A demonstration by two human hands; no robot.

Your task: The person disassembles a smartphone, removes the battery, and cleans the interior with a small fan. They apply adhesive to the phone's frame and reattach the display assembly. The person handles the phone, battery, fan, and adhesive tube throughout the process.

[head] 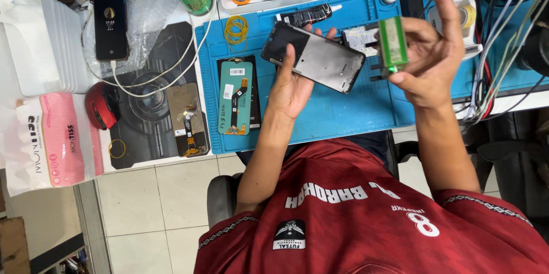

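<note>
Head view: the left hand (293, 88) grips a black rectangular phone frame (313, 56) above the blue work mat (343, 114), long axis running from the mat's upper-left corner toward its right edge. The right hand (432, 56) pinches a green rectangular battery (393, 45), held upright, other fingers spread.

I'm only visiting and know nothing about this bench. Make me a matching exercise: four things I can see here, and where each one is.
Things:
1. black phone frame with grey inner plate
2. green rectangular block
3. yellow rubber bands
4. red rounded gadget

Places:
A. lying on the blue work mat, near its far left corner
B. pinched in the right hand
C. left of the mat, beside a pink and white packet
D. held up in the left hand

Pairs: 1-D, 2-B, 3-A, 4-C
</note>
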